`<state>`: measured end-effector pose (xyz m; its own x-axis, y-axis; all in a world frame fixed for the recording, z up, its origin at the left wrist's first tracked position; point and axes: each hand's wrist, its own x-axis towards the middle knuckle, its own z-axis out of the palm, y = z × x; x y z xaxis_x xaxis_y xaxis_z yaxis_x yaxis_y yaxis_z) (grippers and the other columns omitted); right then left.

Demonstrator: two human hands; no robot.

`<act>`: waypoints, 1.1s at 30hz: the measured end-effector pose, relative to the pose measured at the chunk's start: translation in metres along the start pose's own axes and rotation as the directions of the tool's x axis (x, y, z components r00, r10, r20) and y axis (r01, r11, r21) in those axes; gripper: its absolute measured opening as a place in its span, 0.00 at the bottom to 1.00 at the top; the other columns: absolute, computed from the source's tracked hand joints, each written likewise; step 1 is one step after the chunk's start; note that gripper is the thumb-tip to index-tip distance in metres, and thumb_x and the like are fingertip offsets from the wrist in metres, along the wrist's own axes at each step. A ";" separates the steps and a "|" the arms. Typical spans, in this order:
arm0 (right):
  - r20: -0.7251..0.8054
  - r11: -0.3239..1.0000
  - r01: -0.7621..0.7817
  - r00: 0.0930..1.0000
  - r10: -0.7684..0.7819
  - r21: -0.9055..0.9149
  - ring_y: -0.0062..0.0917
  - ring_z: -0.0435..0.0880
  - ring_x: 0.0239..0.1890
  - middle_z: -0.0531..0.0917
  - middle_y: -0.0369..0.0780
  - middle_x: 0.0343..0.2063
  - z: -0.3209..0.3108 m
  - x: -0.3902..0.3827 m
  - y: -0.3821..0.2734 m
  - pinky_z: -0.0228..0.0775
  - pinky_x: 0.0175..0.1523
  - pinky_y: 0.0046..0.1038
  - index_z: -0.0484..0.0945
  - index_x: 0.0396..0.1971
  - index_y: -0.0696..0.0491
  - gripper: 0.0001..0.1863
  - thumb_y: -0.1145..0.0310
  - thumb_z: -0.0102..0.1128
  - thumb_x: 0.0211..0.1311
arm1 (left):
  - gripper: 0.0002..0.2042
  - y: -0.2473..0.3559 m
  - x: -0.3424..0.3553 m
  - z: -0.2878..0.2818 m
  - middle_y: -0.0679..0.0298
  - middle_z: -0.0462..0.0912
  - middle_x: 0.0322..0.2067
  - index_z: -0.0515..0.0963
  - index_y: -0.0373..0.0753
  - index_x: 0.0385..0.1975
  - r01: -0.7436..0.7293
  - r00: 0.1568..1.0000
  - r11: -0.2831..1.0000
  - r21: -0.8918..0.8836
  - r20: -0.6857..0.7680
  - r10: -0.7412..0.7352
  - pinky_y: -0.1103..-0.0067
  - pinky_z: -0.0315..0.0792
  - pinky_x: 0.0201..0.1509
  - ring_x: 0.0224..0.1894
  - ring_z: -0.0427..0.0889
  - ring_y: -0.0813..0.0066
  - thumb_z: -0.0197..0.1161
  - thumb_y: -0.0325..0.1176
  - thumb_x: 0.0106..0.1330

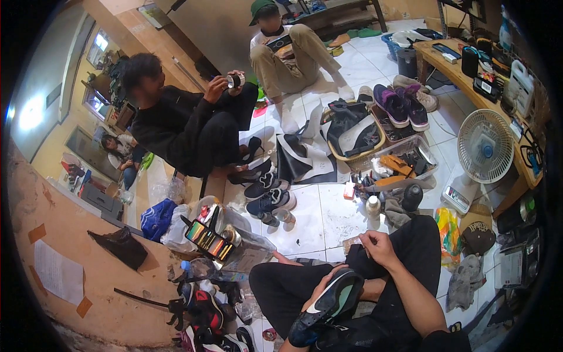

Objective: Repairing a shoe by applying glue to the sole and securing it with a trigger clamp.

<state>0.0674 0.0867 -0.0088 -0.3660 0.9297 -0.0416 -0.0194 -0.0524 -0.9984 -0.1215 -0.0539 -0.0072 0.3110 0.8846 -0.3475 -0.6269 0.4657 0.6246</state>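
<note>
In my lap, my left hand (321, 288) is wrapped around a dark sneaker (335, 300) with a white side mark and a pale green lining. The sneaker lies tilted, its opening toward my right. My right hand (378, 249) is raised over my bent leg, apart from the sneaker. Its fingers are pinched together; what they hold, if anything, is too small to make out. A small brownish piece (352, 243) shows just beside those fingertips. Beyond it on the floor stand a pale bottle (373, 205) and a dark bottle (413, 197).
A clear bin of tools (431, 157), a basket of dark scraps (381, 142) and several shoes (271, 202) stand ahead. A fan (485, 146) stands right, by a wooden bench (446, 64). A phone (209, 240) rests on a plastic box at left. Two people sit opposite; another sits farther left.
</note>
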 end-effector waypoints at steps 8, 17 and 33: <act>0.001 0.978 0.059 0.998 -0.060 0.198 0.12 0.66 0.13 0.70 0.30 0.12 0.001 0.001 0.011 0.55 0.18 0.18 0.71 0.26 0.55 0.15 0.61 0.52 0.71 | 0.21 -0.032 0.004 -0.050 0.55 0.69 0.58 0.60 0.36 0.64 -0.091 0.996 0.979 0.182 0.004 0.091 0.77 0.59 0.67 0.59 0.71 0.70 0.44 0.32 0.73; 0.026 0.996 0.043 0.999 -0.045 0.083 0.11 0.64 0.13 0.69 0.30 0.11 0.005 0.002 0.008 0.53 0.19 0.20 0.72 0.24 0.57 0.14 0.66 0.54 0.69 | 0.25 -0.033 0.007 -0.069 0.53 0.64 0.62 0.61 0.33 0.63 -0.086 0.996 0.966 0.243 0.053 0.076 0.78 0.59 0.67 0.61 0.69 0.68 0.56 0.26 0.67; 0.048 1.000 -0.012 0.999 0.013 -0.024 0.10 0.65 0.17 0.71 0.29 0.15 0.007 0.009 0.013 0.54 0.22 0.19 0.74 0.26 0.57 0.13 0.64 0.61 0.64 | 0.30 -0.042 0.015 -0.081 0.49 0.63 0.64 0.58 0.33 0.64 -0.211 0.975 0.945 0.250 0.122 0.185 0.75 0.56 0.69 0.63 0.67 0.61 0.62 0.27 0.64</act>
<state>0.0578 0.0918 -0.0215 -0.4100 0.9106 -0.0525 0.0068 -0.0545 -0.9985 -0.1481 -0.0626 -0.0949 0.2743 0.9518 -0.1375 -0.4792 0.2592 0.8386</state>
